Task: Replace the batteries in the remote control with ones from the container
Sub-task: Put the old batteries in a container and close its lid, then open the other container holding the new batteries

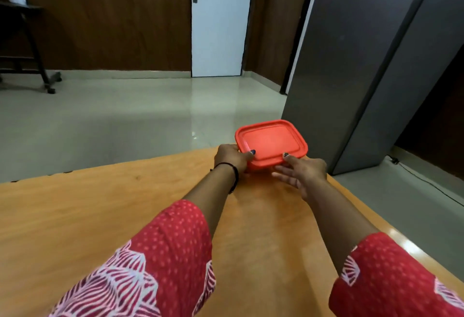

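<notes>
On wooden table (100, 216), rounded red plastic container (272, 142) in grip of left hand (232, 157), right hand (302, 172) flat against it.

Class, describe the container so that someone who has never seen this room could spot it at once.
Start at the tall grey fridge on the right; a wooden table stands near it. At the table's far corner, the left hand and right hand touch the container. Its bright red, rounded-rectangle lid sets it apart from pale wood and grey fridge.

I take this for an office-like room — wood-panelled wall (100, 20) and white door (218, 35) beyond the left hand (232, 157), grey fridge (351, 65) right of the right hand (305, 172).
</notes>
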Action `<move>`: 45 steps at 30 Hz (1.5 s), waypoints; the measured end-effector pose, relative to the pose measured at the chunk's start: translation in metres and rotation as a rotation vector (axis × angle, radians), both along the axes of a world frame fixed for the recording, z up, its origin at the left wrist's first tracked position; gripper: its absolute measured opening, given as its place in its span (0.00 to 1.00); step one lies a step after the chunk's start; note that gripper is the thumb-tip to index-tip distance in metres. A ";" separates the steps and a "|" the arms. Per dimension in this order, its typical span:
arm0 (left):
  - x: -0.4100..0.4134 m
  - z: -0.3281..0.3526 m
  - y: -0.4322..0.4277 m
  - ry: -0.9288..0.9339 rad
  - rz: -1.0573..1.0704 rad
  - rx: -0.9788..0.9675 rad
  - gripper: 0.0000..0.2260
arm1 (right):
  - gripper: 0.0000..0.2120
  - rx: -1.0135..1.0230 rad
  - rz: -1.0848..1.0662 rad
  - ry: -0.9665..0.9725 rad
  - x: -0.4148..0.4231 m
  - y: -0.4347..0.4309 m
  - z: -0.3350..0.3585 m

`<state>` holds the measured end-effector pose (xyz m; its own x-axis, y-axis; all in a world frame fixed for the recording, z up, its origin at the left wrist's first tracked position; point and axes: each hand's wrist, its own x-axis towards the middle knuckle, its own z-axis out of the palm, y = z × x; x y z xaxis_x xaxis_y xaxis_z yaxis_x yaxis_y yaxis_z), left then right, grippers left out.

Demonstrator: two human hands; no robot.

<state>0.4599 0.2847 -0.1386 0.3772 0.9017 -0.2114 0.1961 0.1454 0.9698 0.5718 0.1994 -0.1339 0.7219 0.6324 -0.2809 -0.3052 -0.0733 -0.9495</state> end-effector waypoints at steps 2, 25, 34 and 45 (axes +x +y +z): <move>0.012 -0.004 0.016 -0.107 -0.020 -0.100 0.11 | 0.04 0.010 0.009 0.021 0.013 0.015 -0.004; -0.161 0.091 -0.147 -0.124 0.107 0.501 0.06 | 0.11 0.316 -0.040 -0.124 -0.189 -0.109 0.070; -0.415 0.135 -0.349 -0.219 0.379 0.499 0.08 | 0.09 0.411 0.230 -0.096 -0.364 -0.303 0.127; -0.566 0.069 -0.475 -0.295 0.571 0.153 0.08 | 0.07 0.157 0.433 -0.161 -0.489 -0.398 0.069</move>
